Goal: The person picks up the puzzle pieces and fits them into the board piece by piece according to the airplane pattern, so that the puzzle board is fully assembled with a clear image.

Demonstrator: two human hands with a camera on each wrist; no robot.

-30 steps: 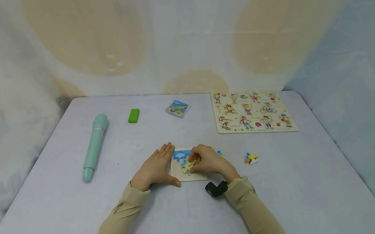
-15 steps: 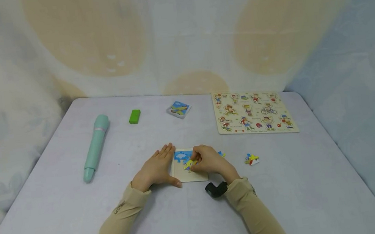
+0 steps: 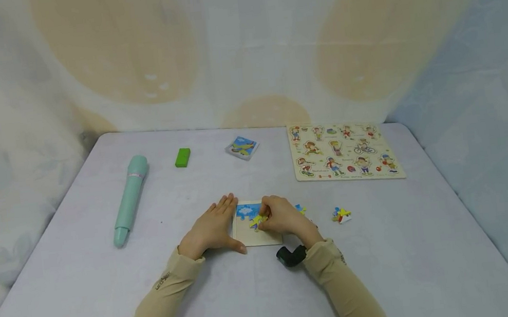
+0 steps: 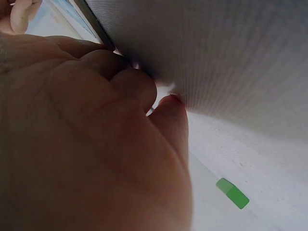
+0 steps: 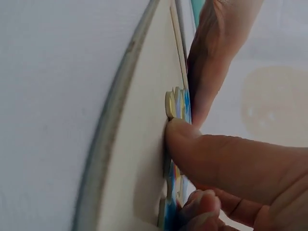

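On the table lies a small wooden puzzle tray (image 3: 249,239), with blue sky jigsaw pieces (image 3: 246,211) along its far side and bare wood nearer the person. The left hand (image 3: 212,228) rests along the tray's left edge, fingers extended and thumb spread by the near corner. Over the tray's right half, the right hand (image 3: 286,218) pinches a yellow jigsaw piece (image 3: 255,222) between thumb and fingers, its far part covered by them. In the right wrist view the thumb touches the edge of a yellow piece (image 5: 170,104), just above the tray's bare wood (image 5: 147,91).
Loose jigsaw pieces (image 3: 342,215) lie to the right, and another piece (image 3: 300,209) shows partly behind the right hand. Farther back are a mint-green microphone-shaped object (image 3: 130,200), a green block (image 3: 182,158), a small airplane picture (image 3: 242,148) and a large picture board (image 3: 343,151).
The yellow piece has shifted slightly right and away from the person, still in the right hand's pinch. The left hand keeps its place at the tray's edge.
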